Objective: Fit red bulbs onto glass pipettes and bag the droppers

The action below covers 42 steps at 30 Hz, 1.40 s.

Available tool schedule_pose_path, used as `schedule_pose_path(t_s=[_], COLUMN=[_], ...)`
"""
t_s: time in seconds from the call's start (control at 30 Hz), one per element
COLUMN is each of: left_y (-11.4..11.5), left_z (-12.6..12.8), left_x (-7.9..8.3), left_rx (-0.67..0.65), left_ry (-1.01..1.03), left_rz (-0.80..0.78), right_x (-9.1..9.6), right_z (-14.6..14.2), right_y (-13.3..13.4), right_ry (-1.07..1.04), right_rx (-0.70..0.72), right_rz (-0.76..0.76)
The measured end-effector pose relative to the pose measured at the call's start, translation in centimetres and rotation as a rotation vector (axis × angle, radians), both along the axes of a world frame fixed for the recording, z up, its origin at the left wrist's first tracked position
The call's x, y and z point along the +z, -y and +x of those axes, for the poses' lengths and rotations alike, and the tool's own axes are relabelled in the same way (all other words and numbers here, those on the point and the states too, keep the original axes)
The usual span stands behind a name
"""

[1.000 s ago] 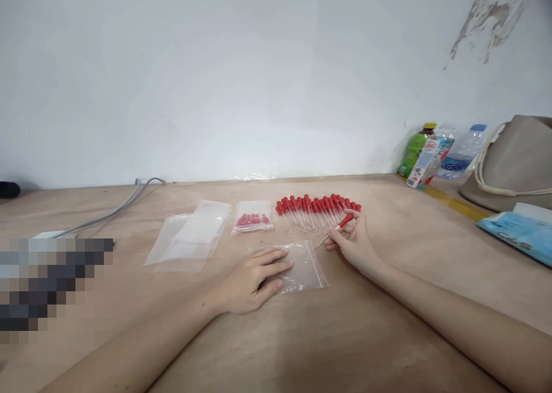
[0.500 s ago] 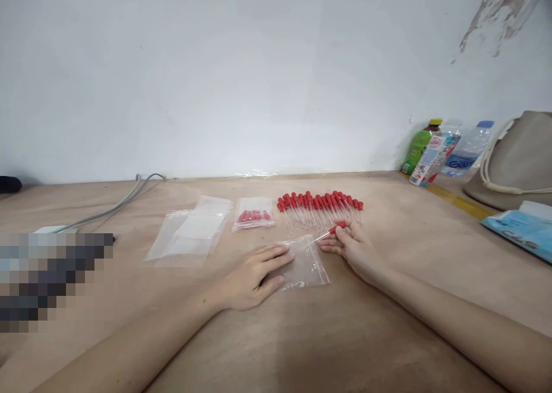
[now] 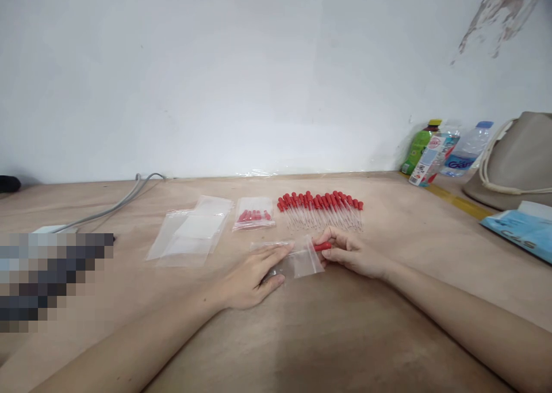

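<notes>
My left hand (image 3: 250, 277) lies flat on a clear zip bag (image 3: 297, 261), fingers stretched out, pinning it to the wooden table (image 3: 328, 330). At the bag's right end my right hand (image 3: 351, 254) pinches a red-bulbed glass dropper (image 3: 321, 246), whose glass tip points into the bag's mouth. Just behind lies a row of several more red-bulbed droppers (image 3: 321, 208). A filled zip bag with red droppers (image 3: 253, 215) rests to their left.
A stack of empty clear zip bags (image 3: 190, 235) lies at the left, with a grey cable (image 3: 114, 206) behind it. Bottles (image 3: 435, 149), a beige bag (image 3: 515, 160) and a blue tissue pack (image 3: 520, 229) stand at the far right by the white wall.
My right hand lifted one dropper from the row and brought it down and left to the bag's opening. The bag's right end has bunched up. My left hand stayed on the bag.
</notes>
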<state>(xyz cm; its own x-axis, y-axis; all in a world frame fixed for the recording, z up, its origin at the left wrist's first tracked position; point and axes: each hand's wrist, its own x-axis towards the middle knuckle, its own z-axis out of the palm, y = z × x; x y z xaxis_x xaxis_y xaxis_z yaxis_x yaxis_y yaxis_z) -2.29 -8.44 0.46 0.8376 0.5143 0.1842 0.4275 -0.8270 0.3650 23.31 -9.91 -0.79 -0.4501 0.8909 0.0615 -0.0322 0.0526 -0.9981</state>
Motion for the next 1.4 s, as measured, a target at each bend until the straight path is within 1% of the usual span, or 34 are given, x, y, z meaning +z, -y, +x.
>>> schedule_pose_path(t_s=[0.07, 0.2, 0.3, 0.33, 0.4, 0.47, 0.5, 0.67, 0.73, 0.87, 0.9, 0.93, 0.97, 1.03, 1.1, 1.13, 1.17, 1.2, 1.23, 1.3, 1.33, 1.37, 1.4], left_y=[0.0, 0.0, -0.1, -0.2, -0.2, -0.2, -0.2, -0.2, -0.2, -0.4, -0.4, -0.5, -0.5, -0.6, -0.6, -0.6, -0.6, -0.6, -0.6, -0.5, -0.4, -0.4, -0.4], left_z=[0.0, -0.1, -0.2, -0.3, -0.3, -0.2, -0.2, -0.1, -0.1, -0.2, -0.2, -0.2, -0.2, -0.2, -0.1, -0.1, -0.2, -0.2, -0.2, -0.2, -0.3, -0.3, -0.3], left_x=[0.0, 0.1, 0.1, 0.1, 0.0, 0.0, 0.0, 0.0, 0.0, 0.0, 0.0, 0.0, 0.0, 0.1, 0.2, 0.2, 0.3, 0.4, 0.5, 0.7, 0.9, 1.0, 1.1], left_rx=[0.009, 0.093, 0.109, 0.106, 0.098, 0.089, 0.085, 0.071, 0.065, 0.052, 0.048, 0.044, 0.039, 0.034, 0.035, 0.035, 0.036, 0.038, 0.038, 0.033, 0.030, 0.026, 0.022], left_ry=[0.025, 0.103, 0.117, 0.112, 0.100, 0.095, 0.096, 0.089, 0.069, 0.043, 0.040, 0.039, 0.036, 0.019, -0.009, -0.029, -0.052, -0.074, -0.097, -0.137, -0.151, -0.163, -0.173], left_rz=[-0.006, -0.019, -0.033, -0.036, -0.032, -0.023, -0.017, -0.005, -0.011, -0.030, -0.034, -0.037, -0.039, -0.043, -0.049, -0.053, -0.054, -0.050, -0.044, -0.030, -0.025, -0.023, -0.024], right_x=[0.1, 0.1, 0.1, 0.1, 0.2, 0.3, 0.3, 0.2, 0.1, -0.4, -0.4, -0.3, -0.1, 0.7, 1.8, 2.4, 2.8, 3.2, 3.4, 3.6, 3.6, 3.5, 3.5], right_z=[0.1, 0.7, 1.1, 1.2, 1.2, 1.1, 1.0, 0.8, 0.5, -0.1, 0.0, 0.2, 0.6, 1.7, 2.8, 3.3, 3.6, 3.7, 3.6, 3.0, 2.4, 1.9, 1.3], right_y=[-0.1, -0.7, -1.2, -1.2, -1.2, -1.0, -0.9, -0.6, -0.5, -0.6, -0.6, -0.7, -0.9, -1.3, -2.0, -2.4, -3.0, -3.7, -4.5, -6.4, -7.4, -8.4, -9.4], right_ry=[0.064, 0.130, 0.211, 0.254, 0.346, 0.416, 0.435, 0.384, 0.359, 0.316, 0.307, 0.306, 0.322, 0.403, 0.528, 0.572, 0.611, 0.650, 0.702, 0.843, 0.948, 0.982, 1.004], right_rx=[-0.013, -0.066, -0.039, -0.020, 0.001, -0.012, -0.023, -0.078, -0.104, -0.223, -0.232, -0.216, -0.173, -0.023, 0.133, 0.173, 0.163, 0.088, -0.035, -0.390, -0.554, -0.634, -0.678], right_rz=[-0.017, 0.000, 0.009, 0.030, 0.127, 0.225, 0.239, 0.103, 0.086, 0.101, 0.099, 0.085, 0.058, -0.031, -0.100, -0.096, -0.053, 0.025, 0.126, 0.326, 0.405, 0.428, 0.436])
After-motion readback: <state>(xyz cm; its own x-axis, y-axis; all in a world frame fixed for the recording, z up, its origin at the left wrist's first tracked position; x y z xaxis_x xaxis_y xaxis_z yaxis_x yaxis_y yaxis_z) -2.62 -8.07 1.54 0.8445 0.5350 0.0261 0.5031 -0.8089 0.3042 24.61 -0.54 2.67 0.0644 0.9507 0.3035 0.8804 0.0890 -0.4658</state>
